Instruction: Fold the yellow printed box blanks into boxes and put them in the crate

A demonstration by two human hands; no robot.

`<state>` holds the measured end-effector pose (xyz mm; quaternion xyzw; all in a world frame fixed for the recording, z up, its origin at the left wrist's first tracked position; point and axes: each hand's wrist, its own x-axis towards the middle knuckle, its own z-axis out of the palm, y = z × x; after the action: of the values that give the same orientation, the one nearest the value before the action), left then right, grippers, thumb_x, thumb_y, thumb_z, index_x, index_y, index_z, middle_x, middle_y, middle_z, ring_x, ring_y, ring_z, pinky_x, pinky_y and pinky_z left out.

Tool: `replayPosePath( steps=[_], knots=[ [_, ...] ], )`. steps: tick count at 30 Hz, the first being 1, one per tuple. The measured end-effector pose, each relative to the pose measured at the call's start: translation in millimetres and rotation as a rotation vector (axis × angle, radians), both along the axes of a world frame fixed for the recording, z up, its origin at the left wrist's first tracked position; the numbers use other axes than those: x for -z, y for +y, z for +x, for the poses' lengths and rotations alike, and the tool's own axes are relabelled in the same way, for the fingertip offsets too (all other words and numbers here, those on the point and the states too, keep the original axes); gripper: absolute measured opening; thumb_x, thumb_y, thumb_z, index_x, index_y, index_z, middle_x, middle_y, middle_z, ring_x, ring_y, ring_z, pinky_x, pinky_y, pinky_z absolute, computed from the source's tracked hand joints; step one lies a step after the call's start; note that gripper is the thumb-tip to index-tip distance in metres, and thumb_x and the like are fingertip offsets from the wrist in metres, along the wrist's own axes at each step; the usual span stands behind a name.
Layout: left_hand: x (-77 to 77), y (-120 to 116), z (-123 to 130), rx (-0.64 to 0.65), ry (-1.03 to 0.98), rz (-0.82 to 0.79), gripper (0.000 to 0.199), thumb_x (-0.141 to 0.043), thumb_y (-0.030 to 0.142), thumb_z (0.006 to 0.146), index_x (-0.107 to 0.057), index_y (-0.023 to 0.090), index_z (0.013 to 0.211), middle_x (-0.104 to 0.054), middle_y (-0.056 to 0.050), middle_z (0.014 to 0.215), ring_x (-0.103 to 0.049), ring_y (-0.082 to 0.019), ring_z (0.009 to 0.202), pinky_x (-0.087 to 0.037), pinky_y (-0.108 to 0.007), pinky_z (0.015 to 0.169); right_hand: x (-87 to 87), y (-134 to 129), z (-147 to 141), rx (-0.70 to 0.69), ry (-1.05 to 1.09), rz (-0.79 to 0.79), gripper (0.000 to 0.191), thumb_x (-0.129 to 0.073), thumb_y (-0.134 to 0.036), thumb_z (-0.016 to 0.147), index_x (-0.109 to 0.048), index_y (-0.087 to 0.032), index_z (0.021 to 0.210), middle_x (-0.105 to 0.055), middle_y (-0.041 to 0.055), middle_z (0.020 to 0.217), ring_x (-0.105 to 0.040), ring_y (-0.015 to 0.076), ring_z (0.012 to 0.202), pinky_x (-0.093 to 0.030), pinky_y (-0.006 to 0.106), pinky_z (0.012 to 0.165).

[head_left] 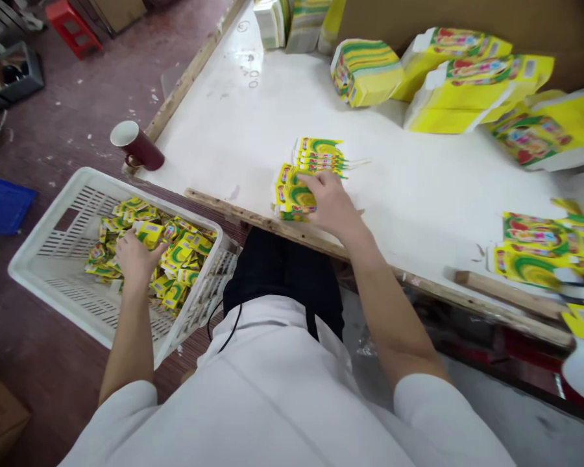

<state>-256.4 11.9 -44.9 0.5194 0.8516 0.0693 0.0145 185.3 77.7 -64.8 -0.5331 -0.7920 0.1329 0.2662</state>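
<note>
Touching cartons [288,192], right fingers [316,184] show unclear grip; left fingers [126,241] spread; table [209,136] reads "0.0" [254,79].

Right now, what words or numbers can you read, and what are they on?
"0.0", as best I can tell: handwritten sideways on the white tabletop.
Circled mark, also on the tabletop: too unclear to read.
Printing on the yellow packs by the right hand and the stacked yellow cartons: too blurred to read.
</note>
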Motion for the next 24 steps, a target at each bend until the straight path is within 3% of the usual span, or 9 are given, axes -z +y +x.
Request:
replayPosePath(
  steps=[3, 7, 9, 12, 15, 19, 22, 24],
  knots=[
    [9.1, 6.2, 4.4, 0.022, 0.0, -0.013, 0.091, -0.072, 0.059, 0.07, -0.041, 0.009, 0.139, -0.049, -0.031, 0.139, -0.044, -0.05, 0.133, -0.035, -0.065, 0.107, 0.2, -15.3, -2.3, -0.016, -0.012, 0.025, 0.056, -0.074, -0.023, 0.077, -0.06, -0.019, 0.132, -0.056, 0.0155, 0.122, -0.055, 0.0362, 0.117, -0.048, 0.054, 0.102],
    [10.2, 16.4, 27.0, 0.152, -0.044, 0.007, 0.082, -0.069, 0.057, 0.074, -0.046, 0.012, 0.138, -0.053, -0.025, 0.137, -0.047, -0.044, 0.131, -0.037, -0.058, 0.108, -1.8, -10.1, -0.6, 0.02, -0.063, 0.008, 0.071, -0.087, -0.041, 0.066, -0.058, -0.021, 0.129, -0.036, 0.0205, 0.153, -0.035, 0.0483, 0.141, -0.033, 0.068, 0.111],
    [7.9, 19.9, 36.9, 0.206, -0.054, 0.023, 0.074, -0.067, 0.054, 0.075, -0.05, 0.013, 0.136, -0.054, -0.022, 0.136, -0.048, -0.041, 0.13, -0.037, -0.054, 0.109, -4.7, -0.4, 2.1, 0.024, -0.106, -0.049, 0.075, -0.089, -0.047, 0.062, -0.058, -0.02, 0.124, -0.032, 0.0225, 0.156, -0.028, 0.0527, 0.145, -0.027, 0.072, 0.111],
    [4.5, 20.5, 44.9, 0.249, -0.067, 0.029, 0.066, -0.065, 0.049, 0.077, -0.054, 0.015, 0.133, -0.056, -0.02, 0.134, -0.05, -0.039, 0.129, -0.037, -0.052, 0.109, -10.2, 11.1, 5.1, -0.007, -0.139, -0.151, 0.083, -0.093, -0.042, 0.057, -0.055, -0.016, 0.126, -0.051, 0.0243, 0.139, -0.046, 0.0481, 0.132, -0.035, 0.065, 0.108],
    [3.2, 17.0, 46.3, 0.28, -0.097, 0.007, 0.056, -0.064, 0.045, 0.079, -0.059, 0.018, 0.127, -0.061, -0.017, 0.13, -0.052, -0.036, 0.127, -0.039, -0.05, 0.109, -12.7, 11.6, 4.5, -0.033, -0.145, -0.124, 0.082, -0.09, -0.039, 0.06, -0.053, -0.013, 0.129, -0.058, 0.0223, 0.126, -0.055, 0.0407, 0.118, -0.044, 0.055, 0.101],
    [3.4, 14.0, 48.2, 0.349, -0.128, 0.022, 0.046, -0.062, 0.041, 0.081, -0.061, 0.019, 0.122, -0.064, -0.014, 0.126, -0.054, -0.033, 0.123, -0.038, -0.046, 0.109, -11.9, 2.7, 4.2, -0.084, -0.17, -0.071, 0.076, -0.087, -0.043, 0.066, -0.057, -0.012, 0.128, -0.058, 0.0209, 0.122, -0.056, 0.038, 0.114, -0.044, 0.052, 0.102],
    [1.9, 15.9, 54.6, 0.378, -0.137, 0.073, 0.046, -0.064, 0.039, 0.082, -0.061, 0.018, 0.123, -0.064, -0.014, 0.126, -0.054, -0.032, 0.123, -0.039, -0.047, 0.109, -15.6, -6.9, 12.8, -0.071, -0.179, -0.073, 0.101, -0.093, -0.043, 0.057, -0.048, -0.012, 0.142, -0.054, 0.0229, 0.135, -0.051, 0.0424, 0.125, -0.038, 0.058, 0.109],
    [-0.1, 18.0, 61.6, 0.415, -0.156, 0.141, 0.046, -0.066, 0.04, 0.082, -0.061, 0.019, 0.122, -0.065, -0.013, 0.124, -0.055, -0.031, 0.123, -0.04, -0.047, 0.109, -20.0, -16.6, 21.4, -0.031, -0.131, -0.042, 0.107, -0.09, -0.046, 0.061, -0.039, -0.016, 0.15, -0.048, 0.022, 0.145, -0.046, 0.044, 0.133, -0.035, 0.062, 0.111]
  ],
)
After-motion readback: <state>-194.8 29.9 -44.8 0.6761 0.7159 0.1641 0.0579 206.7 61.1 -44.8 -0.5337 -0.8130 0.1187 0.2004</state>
